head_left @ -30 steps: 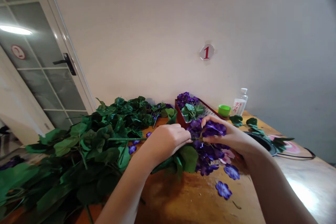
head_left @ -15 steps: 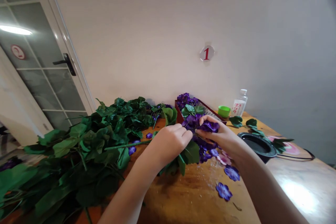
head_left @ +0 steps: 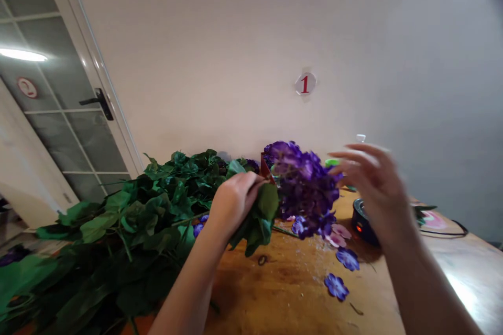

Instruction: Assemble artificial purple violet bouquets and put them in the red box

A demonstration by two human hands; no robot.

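Observation:
My left hand (head_left: 238, 199) is closed around the green stem of an artificial flower, just under its bloom. The purple flower head (head_left: 304, 188) is full and round, tipped to the right above the table. Green leaves (head_left: 257, 220) on the stem hang below my left fingers. My right hand (head_left: 373, 183) is raised to the right of the bloom with its fingers apart, slightly blurred, and appears to hold nothing. Loose violet petals (head_left: 336, 287) and pink petals (head_left: 338, 235) lie on the wooden table beneath.
A heap of leafy green stems (head_left: 157, 209) covers the left side. Behind the bloom stands a dark red box (head_left: 265, 166), mostly hidden. A black pot with a lit orange light (head_left: 363, 230), a green cup (head_left: 332, 162) and a bottle (head_left: 360, 138) are partly hidden by my right hand.
My right hand has let go of the bloom and moved up and right. My left hand has shifted left with the flower, whose head now shows fully and stands higher.

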